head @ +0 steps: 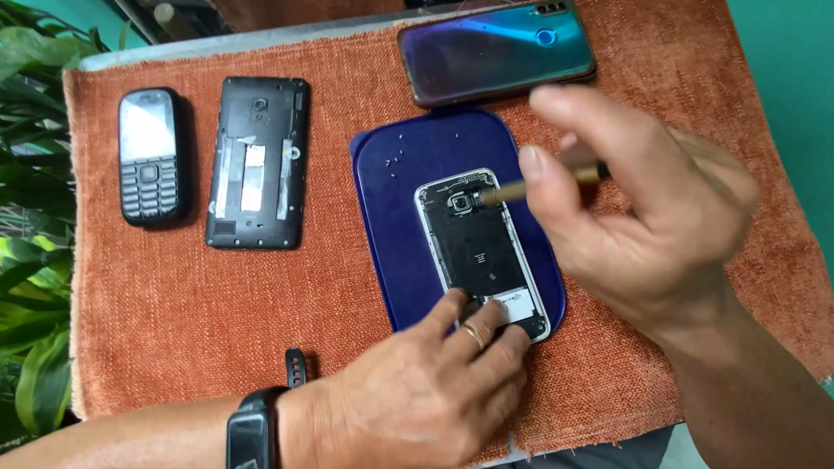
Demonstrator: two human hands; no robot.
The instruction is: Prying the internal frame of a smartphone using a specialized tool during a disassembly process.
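The orange cloth (174,287) over the tabletop looks rough and woven, like chenille, fully matt. The dark blue tray (382,217) seems smooth plastic with a soft shine. The opened phone (479,247) on it has a bright metal-looking frame and matt black inner parts. The tool (508,191) in the right hand (643,217) looks like dull brownish wood or brass; I cannot tell which. The phone (497,50) at the far edge is glossy, blue-purple. The keypad phone (150,156) is black plastic with a shiny screen.
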